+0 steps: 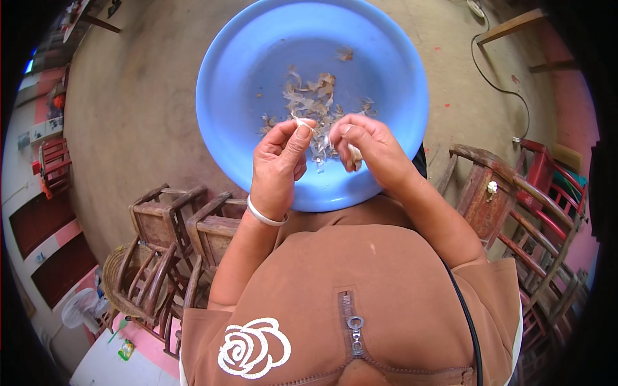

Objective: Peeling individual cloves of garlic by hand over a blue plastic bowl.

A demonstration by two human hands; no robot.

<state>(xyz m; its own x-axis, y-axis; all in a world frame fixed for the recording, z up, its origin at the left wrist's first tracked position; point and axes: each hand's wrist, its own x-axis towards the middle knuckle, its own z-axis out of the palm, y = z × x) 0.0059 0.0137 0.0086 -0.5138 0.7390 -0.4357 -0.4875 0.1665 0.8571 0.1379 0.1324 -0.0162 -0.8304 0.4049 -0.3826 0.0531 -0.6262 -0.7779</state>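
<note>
My left hand [280,164], with a white bracelet [266,218] at its wrist, pinches a white garlic clove or piece of papery skin [301,121] between thumb and forefinger. Just to the right, my right hand [369,142] is curled, its fingertips blurred. A whitish lump that looks like garlic [355,153] shows under its fingers, partly hidden. Both hands hover over the near side of a wide blue plastic basin [231,62], which rests at my lap. Dry white and brown garlic skins [309,94] lie scattered across its bottom.
Wooden chairs [161,214] crowd the left beside me, with a straw hat [116,275] on one. More wooden chairs [487,198] stand close on the right. A cable [502,89] runs over the concrete floor [135,96]. Lower left are a white fan [82,306] and a pale tabletop [130,371].
</note>
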